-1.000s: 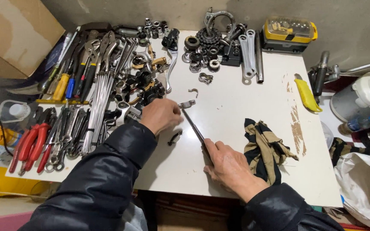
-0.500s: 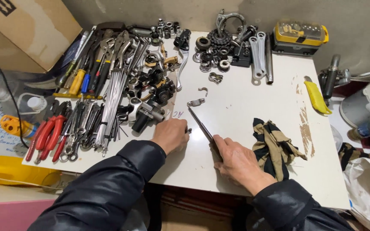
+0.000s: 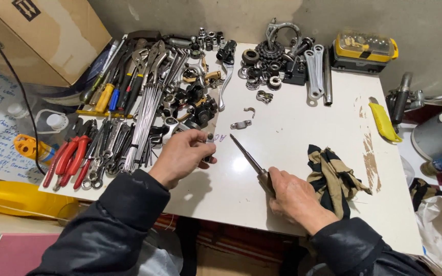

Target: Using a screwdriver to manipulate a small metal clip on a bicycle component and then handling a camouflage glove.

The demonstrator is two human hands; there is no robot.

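Small metal part (image 3: 209, 145) is sitting pinched in the fingertips of the left hand (image 3: 180, 156), just above the white worktop (image 3: 292, 128), near its centre-left. Right hand (image 3: 295, 197) is closing around the handle of a long screwdriver (image 3: 246, 158), shaft pointing toward 11 o'clock, tip lying near the small part but apart from it. At 3 o'clock of the right hand, a striped black-and-tan rag (image 3: 333, 176) is lying crumpled, just beside the wrist. At 12 o'clock of the screwdriver tip, two small metal clips (image 3: 245, 117) are resting loose. At 9 o'clock of the left hand, red-handled pliers (image 3: 70, 156) and wrenches are lying in rows. At 1 o'clock, far edge, a yellow case (image 3: 364, 48) is standing; a yellow utility knife (image 3: 383, 121) is lying at 3 o'clock
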